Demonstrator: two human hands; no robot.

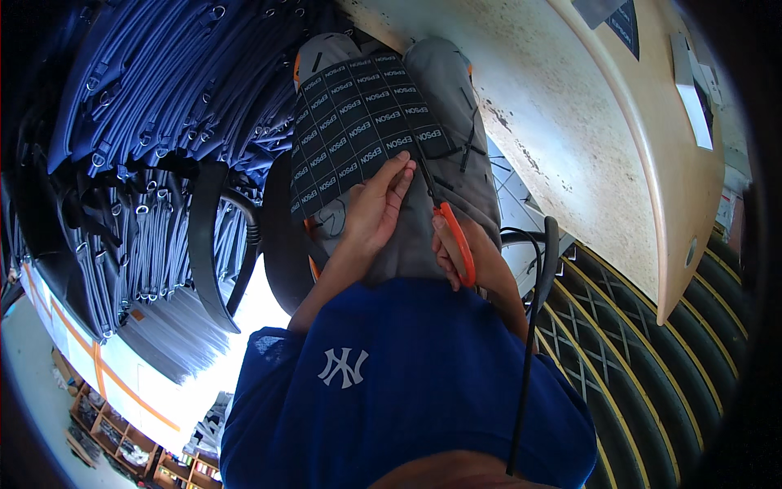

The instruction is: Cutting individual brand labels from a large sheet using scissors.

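Across my lap lies a black sheet (pixel 346 122) printed with a grid of light lettering, like uncut labels. My left hand (pixel 376 205) is at the sheet's near right edge, thumb and fingers pinched together on it. In my right hand (pixel 482 248) is a pair of scissors (pixel 445 215) with orange handles. Their dark blades point away from me, along the sheet's right edge beside my left fingertips. Whether the blades are parted cannot be made out. Thin dark strips (pixel 467 151) lie on my grey trousers to the right of the sheet.
Piles of dark blue straps (pixel 179 90) with metal rings fill the left side. A worn pale tabletop (pixel 562 106) curves along the right, with a white box-like object (pixel 692 94) on it. Black chair armrests (pixel 213 244) flank me. A black cable (pixel 525 383) hangs at my right.
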